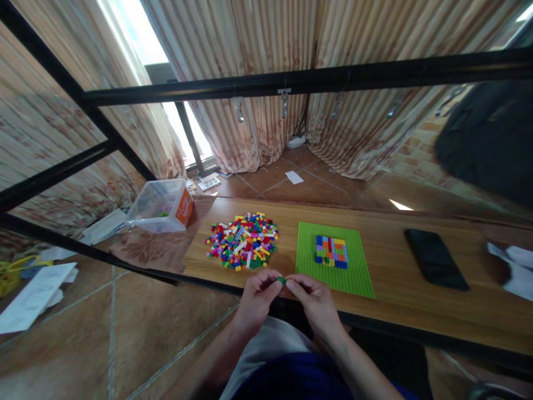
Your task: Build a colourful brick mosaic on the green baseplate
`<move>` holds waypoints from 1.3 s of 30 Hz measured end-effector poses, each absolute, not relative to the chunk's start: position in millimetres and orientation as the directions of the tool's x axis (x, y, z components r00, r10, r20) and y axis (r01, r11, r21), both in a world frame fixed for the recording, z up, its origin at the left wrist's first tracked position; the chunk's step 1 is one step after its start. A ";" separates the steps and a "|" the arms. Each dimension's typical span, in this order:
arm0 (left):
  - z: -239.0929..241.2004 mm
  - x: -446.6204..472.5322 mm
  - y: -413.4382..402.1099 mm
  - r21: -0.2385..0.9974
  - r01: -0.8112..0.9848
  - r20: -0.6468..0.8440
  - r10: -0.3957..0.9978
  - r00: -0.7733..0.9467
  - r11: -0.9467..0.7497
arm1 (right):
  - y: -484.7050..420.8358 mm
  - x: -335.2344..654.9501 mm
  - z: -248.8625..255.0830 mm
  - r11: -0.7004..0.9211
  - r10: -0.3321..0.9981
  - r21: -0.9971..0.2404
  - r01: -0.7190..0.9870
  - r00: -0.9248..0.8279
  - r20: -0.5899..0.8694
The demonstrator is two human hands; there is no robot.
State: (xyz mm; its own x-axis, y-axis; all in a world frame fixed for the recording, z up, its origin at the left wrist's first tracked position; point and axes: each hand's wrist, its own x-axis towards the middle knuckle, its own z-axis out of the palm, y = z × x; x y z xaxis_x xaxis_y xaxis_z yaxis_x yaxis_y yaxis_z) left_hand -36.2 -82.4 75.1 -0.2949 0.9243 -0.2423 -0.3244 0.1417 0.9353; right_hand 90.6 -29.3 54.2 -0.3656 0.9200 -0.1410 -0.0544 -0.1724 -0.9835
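Both of my hands meet at the front edge of the wooden table, fingertips pinched around a small green toy brick (282, 280). My left hand (259, 297) grips its left side between thumb and fingers. On the other side, my right hand (315, 300) is closed on it in the same way; whether it is one brick or two, I cannot tell. Just beyond my left hand lies a loose pile of multicoloured bricks (244, 241). Past my right hand is a light green baseplate (361, 272), bearing a rectangular build of coloured bricks (331, 252).
A black phone (436, 259) lies on the table (389, 244) at the right, with white paper (516, 266) beyond it. At the left stands a clear plastic box (156, 205) with an orange label. A black metal rail (266, 86) crosses above the table's far side.
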 end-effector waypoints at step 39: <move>31.2 10.3 -33.5 0.994 -0.018 -0.112 0.979 -0.168 0.110 | -11.0 145.6 36.8 0.013 0.989 -0.949 0.316 -0.145 -0.035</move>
